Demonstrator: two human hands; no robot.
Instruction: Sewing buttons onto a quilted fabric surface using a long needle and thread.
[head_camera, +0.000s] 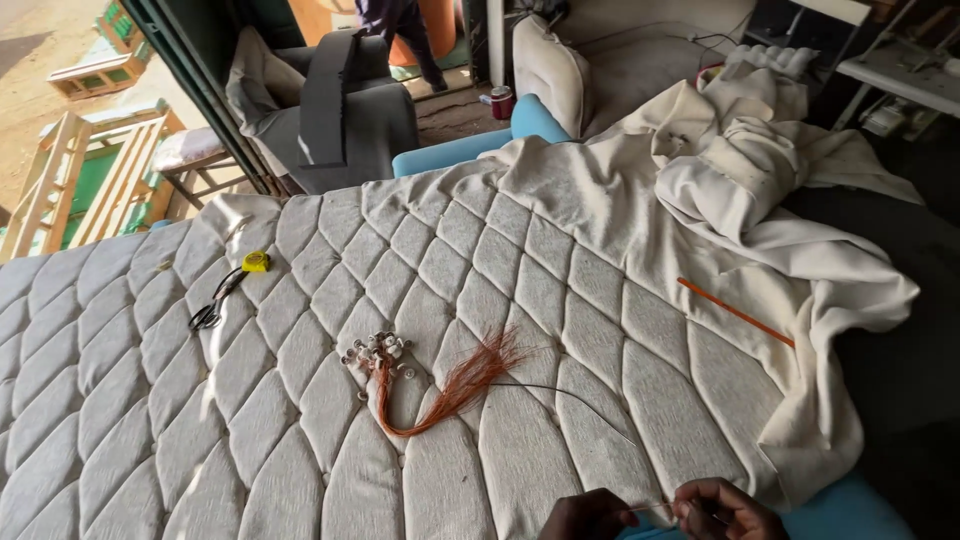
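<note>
Thread (650, 507) stretches between my left hand (590, 517) and right hand (725, 510), both pinching it at the quilted panel's (300, 400) near edge.

light: daylight from upper left, sunlit yard | right side dim, shadowed | focus: sharp | edges: slight wide-angle bend

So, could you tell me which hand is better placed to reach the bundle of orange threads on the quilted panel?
Probably the left hand: it sits nearer the orange threads, while the right hand pinches a thin strand.
</note>
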